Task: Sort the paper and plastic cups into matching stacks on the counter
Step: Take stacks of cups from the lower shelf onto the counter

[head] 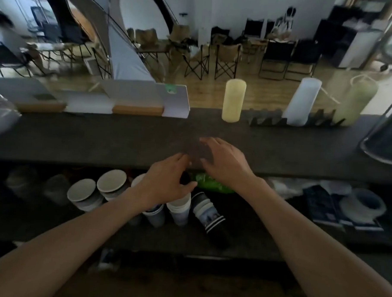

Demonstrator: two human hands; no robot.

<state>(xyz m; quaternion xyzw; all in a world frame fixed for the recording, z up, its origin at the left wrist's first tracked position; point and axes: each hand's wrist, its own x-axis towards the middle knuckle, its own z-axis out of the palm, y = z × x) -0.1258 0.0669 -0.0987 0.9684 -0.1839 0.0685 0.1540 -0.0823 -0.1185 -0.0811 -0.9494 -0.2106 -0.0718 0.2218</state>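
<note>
Down on the shelf (242,244) under the dark counter (101,139) stand several stacks of paper cups. Two stacks at the left (92,195) are white inside with greyish outer walls, their mouths tilted toward the camera. Three more stacks (179,210) sit just right of them, bluish with white rims; the rightmost (206,214), dark with white stripes and a printed picture, leans over. Something green (211,182) lies behind them. Both hands are empty: the left hand (166,180) hovers above the middle stacks with fingers loosely curled, and the right hand (223,158) is spread flat over the counter's front edge. Blur hides finer cup detail.
</note>
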